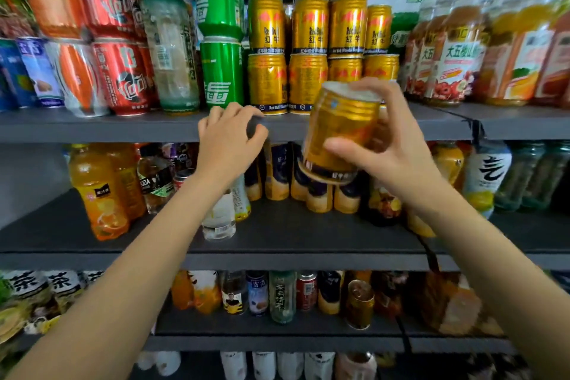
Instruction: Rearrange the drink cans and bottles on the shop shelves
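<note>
My right hand (391,145) grips a gold metal drink can (342,129), tilted, in front of the grey shelf edge (123,129).

Fingers curl over its top and thumb presses its side, just below the stacked gold cans (305,55). My left hand (229,140) rests on the shelf lip, fingers loosely curled, holding nothing.

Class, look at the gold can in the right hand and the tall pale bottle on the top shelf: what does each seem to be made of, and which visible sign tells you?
Gold can, held by the right hand: probably metal, with a glossy finish; bright glints and ridged rings near its rim.
Pale bottle: likely clear plastic; you see through its wall, and it has a white cap.
</note>
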